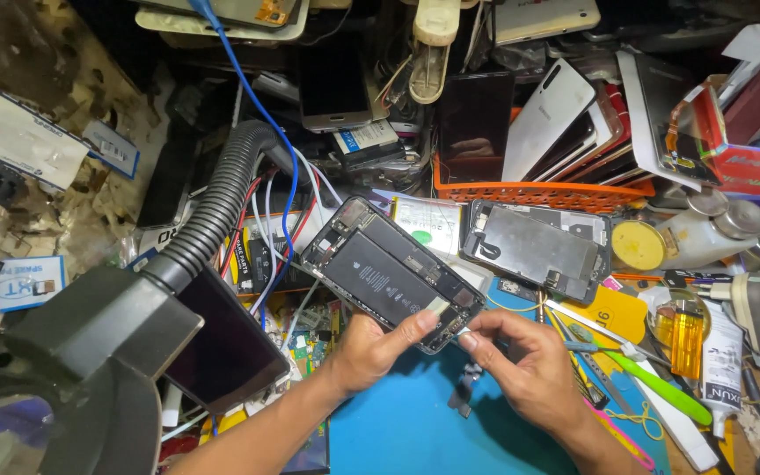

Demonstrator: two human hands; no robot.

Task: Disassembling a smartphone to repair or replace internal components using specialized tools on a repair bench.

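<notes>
Cluttered bench (415,431), opened phone (389,273)

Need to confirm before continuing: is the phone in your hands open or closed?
Open: the phone lies with battery and boards exposed, no cover over them.

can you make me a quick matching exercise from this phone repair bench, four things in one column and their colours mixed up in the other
Things:
1. work mat
2. basket holding phone panels
3. lighter
4. corrugated hose

Colours:
A. yellow
B. grey
C. blue
D. orange

Pairs: 1-C, 2-D, 3-A, 4-B

For reference, the left hand and right hand both pinch the lower corner of the opened phone above the mat.
</notes>
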